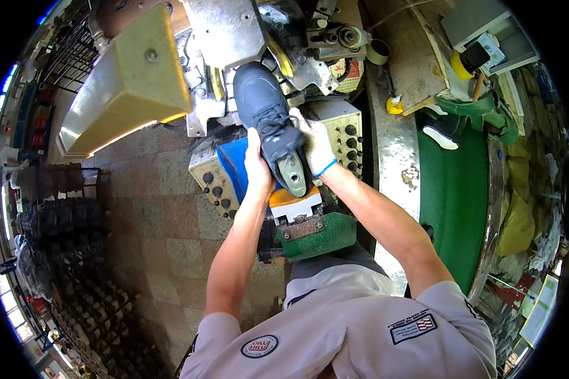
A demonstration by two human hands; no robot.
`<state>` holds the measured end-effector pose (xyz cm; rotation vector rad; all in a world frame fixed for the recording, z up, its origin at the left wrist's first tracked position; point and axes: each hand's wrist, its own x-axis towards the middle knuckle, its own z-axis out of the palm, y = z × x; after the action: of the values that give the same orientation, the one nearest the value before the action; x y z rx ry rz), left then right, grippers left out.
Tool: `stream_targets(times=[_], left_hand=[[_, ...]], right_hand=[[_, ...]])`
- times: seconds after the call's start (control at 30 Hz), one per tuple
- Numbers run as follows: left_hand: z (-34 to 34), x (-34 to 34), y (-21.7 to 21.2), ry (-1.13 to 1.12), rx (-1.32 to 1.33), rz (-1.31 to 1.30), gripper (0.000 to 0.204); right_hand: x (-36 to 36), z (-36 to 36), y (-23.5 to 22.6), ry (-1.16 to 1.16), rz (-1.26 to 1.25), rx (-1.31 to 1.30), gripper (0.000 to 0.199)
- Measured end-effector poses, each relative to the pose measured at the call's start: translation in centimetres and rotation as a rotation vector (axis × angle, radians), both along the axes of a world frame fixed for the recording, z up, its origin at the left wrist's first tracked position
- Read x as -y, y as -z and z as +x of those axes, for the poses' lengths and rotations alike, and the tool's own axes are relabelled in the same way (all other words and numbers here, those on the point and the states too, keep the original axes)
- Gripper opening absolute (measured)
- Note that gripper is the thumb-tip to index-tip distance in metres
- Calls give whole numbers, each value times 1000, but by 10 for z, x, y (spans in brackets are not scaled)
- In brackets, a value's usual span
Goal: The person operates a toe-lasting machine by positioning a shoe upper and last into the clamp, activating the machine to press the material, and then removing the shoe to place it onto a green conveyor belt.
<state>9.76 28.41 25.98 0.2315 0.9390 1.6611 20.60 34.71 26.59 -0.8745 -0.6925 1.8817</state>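
A dark lace-up shoe (258, 98) sits in the middle with its toe pointing away from me, just below the metal plates of a machine (227, 31). Out of its heel opening comes a grey-green shoe last (291, 172) with a hole in it. My left hand (258, 165) is closed along the left side of the heel, thumb pointing up the shoe. On the other side, my right hand (316, 144), in a white glove with a blue cuff, grips the shoe near the laces. Its fingertips are partly hidden. An orange-topped support (295, 202) stands under the heel end.
Control boxes with black knobs (351, 142) flank the shoe. A large yellowish guard (129, 82) juts out at left. To the right run a metal ledge (398, 164) and a green conveyor belt (450, 208) carrying another shoe (441, 134). Racks of dark shoes (63, 221) stand at far left.
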Motion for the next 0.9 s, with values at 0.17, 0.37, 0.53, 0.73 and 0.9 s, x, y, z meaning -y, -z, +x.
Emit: stream_targets(times=[0.17,0.37,0.53,0.73,0.9], left_hand=[[-16,3,-8,73,-55,-8,52],[-17,4,-19,34,-152,-107,61],[-9,3,-20,-15,-148,-77,59],[-6,-1,-2,-9,-83,-25,46],[-3,-1,17,-42,-33,20,53]], right_hand=[[9,-12,12,42,-34,-104,47],[10,-15,26,43,-1,-124,47],[10,-13,15,49,21,-39,45],[0,-5,21,-18,-47,70,30],[-3,-2,21,-28,83,220,30]])
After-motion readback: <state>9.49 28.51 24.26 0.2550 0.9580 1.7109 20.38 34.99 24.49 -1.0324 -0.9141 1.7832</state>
